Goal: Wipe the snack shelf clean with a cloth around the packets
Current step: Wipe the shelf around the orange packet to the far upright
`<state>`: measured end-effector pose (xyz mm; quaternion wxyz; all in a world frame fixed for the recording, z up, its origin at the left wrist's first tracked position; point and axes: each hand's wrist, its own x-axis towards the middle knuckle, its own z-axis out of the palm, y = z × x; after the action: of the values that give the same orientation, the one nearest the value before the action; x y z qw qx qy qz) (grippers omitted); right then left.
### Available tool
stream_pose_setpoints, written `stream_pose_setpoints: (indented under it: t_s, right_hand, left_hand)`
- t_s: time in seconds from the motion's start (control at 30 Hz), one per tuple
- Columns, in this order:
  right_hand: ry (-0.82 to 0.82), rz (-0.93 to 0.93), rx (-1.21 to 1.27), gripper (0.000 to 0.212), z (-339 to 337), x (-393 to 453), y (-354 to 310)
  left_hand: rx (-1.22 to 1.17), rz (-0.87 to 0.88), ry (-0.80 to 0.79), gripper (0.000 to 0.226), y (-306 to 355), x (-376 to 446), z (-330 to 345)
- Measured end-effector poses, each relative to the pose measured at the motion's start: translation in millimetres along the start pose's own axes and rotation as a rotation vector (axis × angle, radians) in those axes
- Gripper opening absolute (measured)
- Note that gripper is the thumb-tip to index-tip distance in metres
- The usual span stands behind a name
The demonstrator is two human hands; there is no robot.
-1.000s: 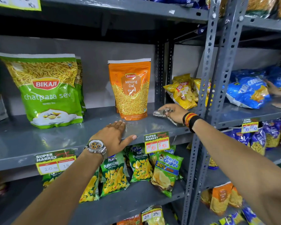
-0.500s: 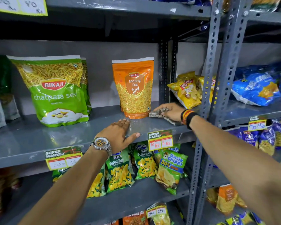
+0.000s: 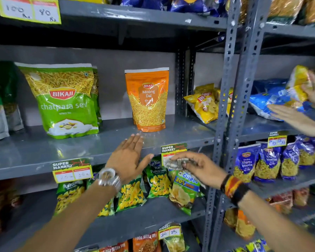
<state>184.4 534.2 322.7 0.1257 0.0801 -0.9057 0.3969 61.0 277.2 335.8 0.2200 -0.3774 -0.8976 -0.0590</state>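
Note:
The grey metal snack shelf (image 3: 35,151) carries a green chatpata sev packet (image 3: 65,100) at left and an orange Moong Dal packet (image 3: 147,100) in the middle, both upright. My left hand (image 3: 127,157), a watch on its wrist, lies flat and open over the shelf's front edge, just before the orange packet. My right hand (image 3: 200,168) is below and in front of that edge, off the shelf, fingers pinched on a small crumpled grey cloth (image 3: 173,163) that hangs before a price tag.
Perforated grey uprights (image 3: 231,106) divide this bay from the right one. Another person's hands (image 3: 302,117) handle blue and yellow packets (image 3: 273,99) there. Yellow chip packets (image 3: 204,104) sit behind the post. The lower shelf (image 3: 135,220) holds green puffcorn and chips packets.
My right hand has lifted the cloth off the shelf's right end and pulled it down and toward me, in front of the price tag. The left hand stays on the shelf edge.

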Motion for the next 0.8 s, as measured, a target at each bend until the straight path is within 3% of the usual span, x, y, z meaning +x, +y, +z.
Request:
stream_pose_setpoints:
  t_s: [0.1,0.2,0.47,0.63,0.73,0.8]
  right_hand:
    - [-0.021,0.03,0.032,0.043,39.4,-6.2,37.4]
    - [-0.051,0.087,0.009,0.043,80.7,6.7,74.0]
    - [-0.297,0.041,-0.319,0.059,202.7,47.5,130.5]
    - [-0.417,-0.121,-0.612,0.076,244.6,43.2,161.1]
    - [-0.345,-0.024,-0.569,0.063,260.5,19.2,169.5]
    - [-0.304,0.05,-0.555,0.066,271.7,12.8,169.6]
  left_hand:
    - [-0.018,0.145,0.146,0.071,7.8,-51.0,29.2]
    - [-0.07,0.167,0.092,0.063,6.1,-95.1,79.4]
    - [-0.162,-0.216,-0.363,0.08,-23.0,-172.6,221.5]
    - [-0.172,-0.314,-0.36,0.09,-28.9,-190.1,265.7]
    - [-0.169,-0.354,-0.395,0.093,-30.8,-198.4,282.5]
    - [-0.16,-0.367,-0.382,0.093,-29.5,-200.9,289.8]
